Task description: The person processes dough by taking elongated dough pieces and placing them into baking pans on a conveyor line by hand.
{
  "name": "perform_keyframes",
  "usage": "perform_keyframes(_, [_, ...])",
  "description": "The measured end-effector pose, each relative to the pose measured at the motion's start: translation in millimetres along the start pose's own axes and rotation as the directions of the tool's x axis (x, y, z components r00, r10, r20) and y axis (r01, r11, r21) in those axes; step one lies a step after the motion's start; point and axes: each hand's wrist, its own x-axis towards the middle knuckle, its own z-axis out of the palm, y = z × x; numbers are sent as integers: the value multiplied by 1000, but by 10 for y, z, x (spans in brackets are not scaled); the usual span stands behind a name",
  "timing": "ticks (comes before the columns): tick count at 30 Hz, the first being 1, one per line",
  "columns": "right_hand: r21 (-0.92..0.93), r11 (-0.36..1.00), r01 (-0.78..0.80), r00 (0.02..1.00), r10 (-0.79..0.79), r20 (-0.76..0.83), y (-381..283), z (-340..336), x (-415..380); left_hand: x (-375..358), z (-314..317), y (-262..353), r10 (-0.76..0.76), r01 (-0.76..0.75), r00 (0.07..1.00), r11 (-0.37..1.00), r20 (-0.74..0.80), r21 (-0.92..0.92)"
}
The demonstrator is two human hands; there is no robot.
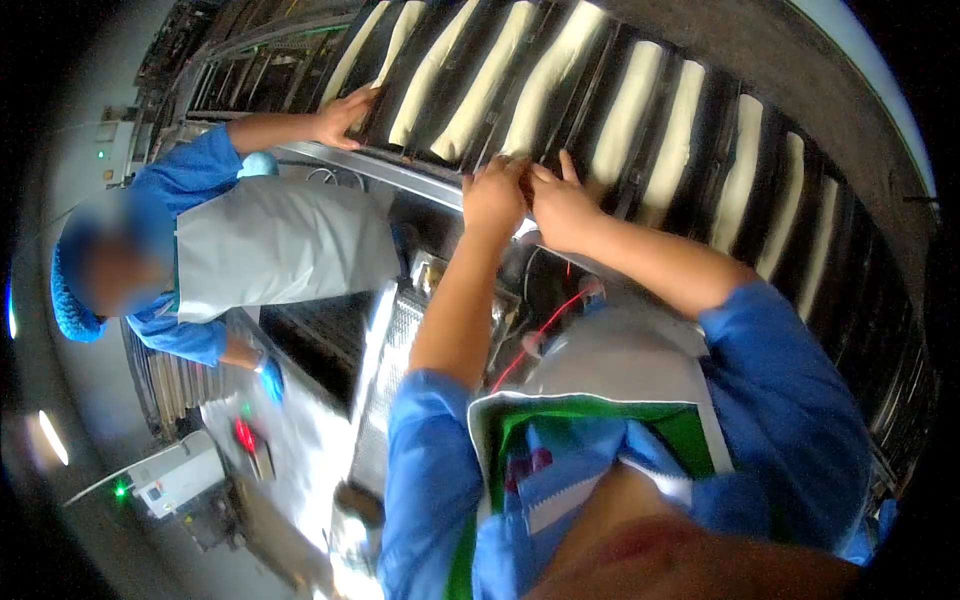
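Note:
Long pale dough strips (pixel 483 85) lie side by side in black troughs. My left hand (pixel 493 203) is at the near end of one dough strip (pixel 548 80), its bent fingers closed over that end. Right beside it, my right hand (pixel 565 208) has its thumb side against the left one; the fingers are curled down and one finger sticks up. Its fingertips are partly hidden, so what they pinch does not show. Another dough strip (pixel 628 120) lies just right of my right hand.
A metal rail (pixel 420 185) runs along the near edge of the troughs. At left, a co-worker in a grey apron (pixel 290 245) rests one hand (pixel 345 118) by the troughs. Below are a perforated metal surface (pixel 385 370), a red cable (pixel 545 328) and a white box (pixel 185 475).

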Motion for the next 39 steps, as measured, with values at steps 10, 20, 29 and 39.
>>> perform_keyframes(10, [55,997,46,999,-47,12,1234,29,1185,-205,-25,78,-112,77,968,984,225,159])
perform_keyframes(20, [405,902,152,875,-313,370,970,-306,1042,-2116,119,-32,-517,514,856,856,32,59])
perform_keyframes(29, [0,994,-110,989,110,-95,887,-363,-316,-4546,262,-89,-850,860,498,509,-172,-28])
perform_keyframes(39, [-223,584,-780,590,806,45,1205,-369,-2312,-5202,522,-1092,-891,904,427,422,-157,68])
